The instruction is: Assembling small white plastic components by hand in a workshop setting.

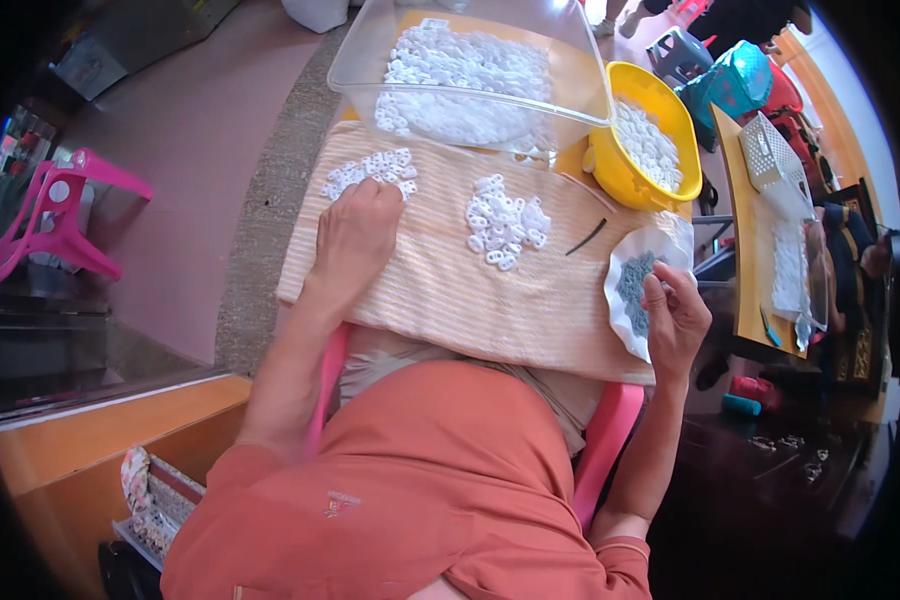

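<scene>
My left hand (358, 238) rests at the near edge of a small pile of white plastic pieces (378, 168). Its fingers are curled under, and whatever they may grip is hidden. At the right, my right hand (678, 318) is closed in a pinch over a white wavy-rimmed dish (616, 318). Tiny grey-blue bits (634, 285) fill the dish; any piece between my fingertips is too small to make out. Between the hands lies a second pile of white plastic pieces with holes (503, 220), on the striped cloth (450, 310).
Beyond the cloth stands a large clear tub (470, 105) of white pieces. Next to it is a yellow basin (682, 120) holding more. A thin dark strip (586, 237) lies near the dish. A pink stool (62, 215) stands left, a wooden side table (745, 240) right.
</scene>
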`<state>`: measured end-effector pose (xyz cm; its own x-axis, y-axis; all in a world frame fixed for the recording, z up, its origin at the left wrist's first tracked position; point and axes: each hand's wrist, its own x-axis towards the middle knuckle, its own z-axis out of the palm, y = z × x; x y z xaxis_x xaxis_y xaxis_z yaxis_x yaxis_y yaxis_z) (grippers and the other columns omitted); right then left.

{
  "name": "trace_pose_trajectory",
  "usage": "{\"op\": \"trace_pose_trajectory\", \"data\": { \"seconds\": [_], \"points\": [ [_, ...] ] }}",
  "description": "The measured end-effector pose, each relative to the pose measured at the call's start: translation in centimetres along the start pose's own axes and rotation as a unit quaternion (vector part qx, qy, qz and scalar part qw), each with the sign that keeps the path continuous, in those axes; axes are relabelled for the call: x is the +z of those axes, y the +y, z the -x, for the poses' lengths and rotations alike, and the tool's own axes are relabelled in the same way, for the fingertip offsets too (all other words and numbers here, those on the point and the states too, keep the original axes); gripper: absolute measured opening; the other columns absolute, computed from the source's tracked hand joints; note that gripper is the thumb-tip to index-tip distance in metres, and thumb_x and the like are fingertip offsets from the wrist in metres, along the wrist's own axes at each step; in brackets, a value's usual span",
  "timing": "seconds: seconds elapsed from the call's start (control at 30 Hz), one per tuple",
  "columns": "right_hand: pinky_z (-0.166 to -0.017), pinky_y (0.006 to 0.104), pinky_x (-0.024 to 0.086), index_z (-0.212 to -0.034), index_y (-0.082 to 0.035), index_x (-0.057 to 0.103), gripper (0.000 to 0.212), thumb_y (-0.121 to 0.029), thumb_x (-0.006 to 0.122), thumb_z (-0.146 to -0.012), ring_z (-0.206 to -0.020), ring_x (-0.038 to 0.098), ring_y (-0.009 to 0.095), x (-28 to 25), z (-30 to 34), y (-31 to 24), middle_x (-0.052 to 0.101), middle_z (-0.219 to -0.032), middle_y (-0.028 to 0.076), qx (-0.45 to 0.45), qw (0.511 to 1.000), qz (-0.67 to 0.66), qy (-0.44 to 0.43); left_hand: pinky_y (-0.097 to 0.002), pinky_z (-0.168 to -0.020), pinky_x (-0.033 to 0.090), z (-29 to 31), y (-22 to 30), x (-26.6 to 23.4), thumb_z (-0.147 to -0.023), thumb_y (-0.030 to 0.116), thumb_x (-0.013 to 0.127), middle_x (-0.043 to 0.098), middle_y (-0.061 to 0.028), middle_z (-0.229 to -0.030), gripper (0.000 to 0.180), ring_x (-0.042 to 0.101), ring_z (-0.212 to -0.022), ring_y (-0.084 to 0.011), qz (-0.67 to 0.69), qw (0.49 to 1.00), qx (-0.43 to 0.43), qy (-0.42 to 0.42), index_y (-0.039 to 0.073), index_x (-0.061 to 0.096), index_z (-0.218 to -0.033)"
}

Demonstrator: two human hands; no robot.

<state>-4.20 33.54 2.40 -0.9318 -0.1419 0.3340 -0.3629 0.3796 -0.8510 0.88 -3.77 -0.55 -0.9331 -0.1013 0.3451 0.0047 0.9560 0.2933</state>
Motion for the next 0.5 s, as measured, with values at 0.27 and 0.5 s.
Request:
{"op": "trace_pose_trajectory", "data": {
  "seconds": [0.27,0.5],
  "points": [
    [-0.069,0.0217,0.047,-0.102,0.001,0.065,0.016,0.001,0.064,-0.087,-0.076,0.058,0.009,-1.9,1.6,1.1,0.065,-0.089,0.004,-0.011,0.997,0.071,0.001,-0.0413,-0.067,0.051,-0.1,1.4,0.0,-0.086,0.009,0.061,0.066,-0.0181,-0.08,0.009,0.065,-0.074,-0.0347,0.224,0.971,-0.071,0.054,0.002,0.061,-0.092],
    [-0.062,0.0238,0.046,-0.101,0.0,0.066,0.016,-0.003,0.068,-0.085,-0.068,0.056,0.012,-2.9,2.6,0.5,0.063,-0.087,0.006,-0.051,0.982,0.173,-0.063,-0.0248,-0.063,0.05,0.2,2.0,0.7,-0.089,0.002,0.06,0.067,-0.0073,-0.083,0.024,0.062,-0.071,-0.0108,0.418,0.905,-0.078,0.007,0.001,0.064,-0.112]
  ]
}}
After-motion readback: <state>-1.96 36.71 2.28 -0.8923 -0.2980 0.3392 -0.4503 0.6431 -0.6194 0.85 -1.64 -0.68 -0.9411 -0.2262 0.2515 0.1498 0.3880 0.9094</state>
